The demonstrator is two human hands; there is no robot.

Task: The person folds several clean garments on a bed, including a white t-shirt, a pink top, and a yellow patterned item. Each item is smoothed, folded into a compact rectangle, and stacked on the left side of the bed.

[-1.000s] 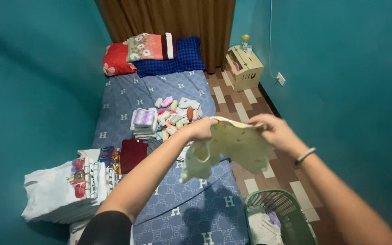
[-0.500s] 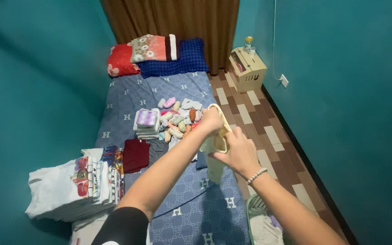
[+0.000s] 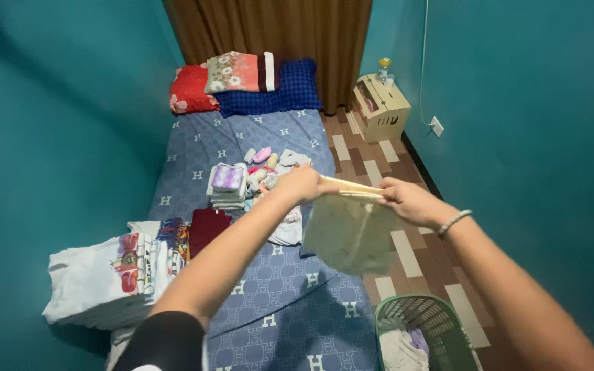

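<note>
Cream cloth now stretched flat

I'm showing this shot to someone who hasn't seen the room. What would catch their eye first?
Probably the pale cloth stretched mid-air between the left hand and right hand, above the blue bed's right edge. Then the folded stack of white shirts at lower left and the green laundry basket at bottom right.

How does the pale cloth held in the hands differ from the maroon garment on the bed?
The pale cloth is cream and hangs in the air, stretched between the left hand and right hand; the maroon garment is dark red and lies folded flat on the bed. The pale cloth hangs over the bed's edge, while the maroon garment sits beside the stacked shirts. Both are fabric items.
</note>
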